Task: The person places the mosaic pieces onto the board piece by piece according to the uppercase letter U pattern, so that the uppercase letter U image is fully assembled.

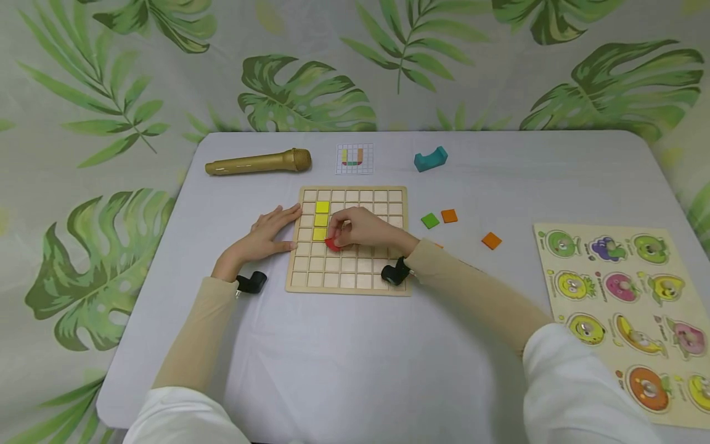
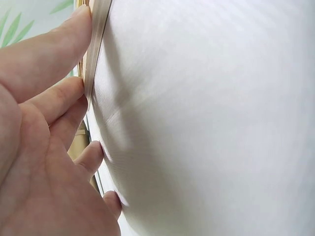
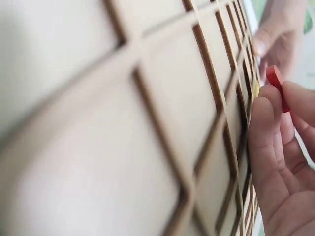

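A wooden grid board (image 1: pixel 347 281) lies on the table, with three yellow tiles (image 1: pixel 321 220) in a column in its squares. My right hand (image 1: pixel 364 227) is over the middle of the board and pinches a small red tile (image 1: pixel 333 244) between thumb and fingers, just below the lowest yellow tile. In the right wrist view the red tile (image 3: pixel 275 83) stands on edge between the fingertips, close to the grid. My left hand (image 1: pixel 259 239) rests at the board's left edge, fingers extended; in the left wrist view its thumb and fingertips touch the board's side (image 2: pixel 97 39).
Right of the board lie a green tile (image 1: pixel 429 220) and orange tiles (image 1: pixel 491 240). Behind it are a gold microphone (image 1: pixel 257 163), a pattern card (image 1: pixel 355 168) and a teal curved block (image 1: pixel 431 160). A fruit puzzle board (image 1: pixel 601 308) lies at the right.
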`<action>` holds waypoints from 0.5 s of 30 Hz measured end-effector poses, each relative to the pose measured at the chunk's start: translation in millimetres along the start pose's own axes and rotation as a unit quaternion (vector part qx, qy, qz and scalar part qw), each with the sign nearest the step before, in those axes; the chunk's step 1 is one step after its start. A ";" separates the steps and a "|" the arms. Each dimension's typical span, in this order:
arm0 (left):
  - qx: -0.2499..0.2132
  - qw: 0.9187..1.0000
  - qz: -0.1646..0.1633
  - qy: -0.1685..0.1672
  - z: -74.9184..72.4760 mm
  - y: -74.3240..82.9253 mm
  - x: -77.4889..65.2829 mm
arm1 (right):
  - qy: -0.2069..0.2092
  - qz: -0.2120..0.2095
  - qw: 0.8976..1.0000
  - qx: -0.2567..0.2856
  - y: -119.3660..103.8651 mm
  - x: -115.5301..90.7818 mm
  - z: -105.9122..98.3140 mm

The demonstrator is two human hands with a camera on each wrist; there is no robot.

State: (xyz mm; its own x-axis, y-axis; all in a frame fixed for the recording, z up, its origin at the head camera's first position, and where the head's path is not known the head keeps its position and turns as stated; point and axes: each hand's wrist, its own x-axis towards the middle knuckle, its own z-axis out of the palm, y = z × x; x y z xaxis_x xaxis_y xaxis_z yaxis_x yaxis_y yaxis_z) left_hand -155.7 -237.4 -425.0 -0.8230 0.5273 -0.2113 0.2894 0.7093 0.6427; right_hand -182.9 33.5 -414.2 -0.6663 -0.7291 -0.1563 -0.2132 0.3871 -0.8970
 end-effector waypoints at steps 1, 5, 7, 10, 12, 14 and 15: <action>-0.001 1.000 0.000 0.001 0.1 -0.1 -0.1 | 0.002 -0.003 1.000 -0.009 -0.5 3.7 3.9; -0.001 1.000 0.002 0.004 0.8 -1.0 0.0 | 0.013 -0.012 0.999 -0.034 -4.7 13.7 15.9; 0.001 1.000 0.004 0.006 0.7 -1.3 -0.3 | 0.018 -0.015 0.998 -0.053 -6.7 17.3 20.2; 0.002 1.000 0.005 0.005 0.6 -1.2 -0.3 | 0.027 -0.015 0.995 -0.093 -12.7 18.8 24.9; 0.001 1.000 0.005 0.004 0.3 -1.1 -0.6 | 0.032 -0.014 0.992 -0.120 -17.3 18.4 27.4; 0.002 1.000 0.004 0.002 0.5 -1.2 -0.4 | 0.039 -0.015 0.988 -0.148 -21.4 17.5 29.8; 0.002 1.000 0.004 0.002 0.6 -1.3 -0.4 | 0.041 -0.015 0.986 -0.164 -22.8 17.2 31.0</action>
State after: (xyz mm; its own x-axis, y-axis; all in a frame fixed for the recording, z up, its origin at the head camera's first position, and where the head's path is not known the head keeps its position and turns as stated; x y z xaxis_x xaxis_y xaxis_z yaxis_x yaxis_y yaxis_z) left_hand -155.4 -238.3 -426.2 -0.8227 0.5309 -0.2031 0.2983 0.7074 0.6408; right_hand -167.4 -5.4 -409.2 -0.7087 -0.7004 -0.0849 -0.4444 0.5366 -0.7173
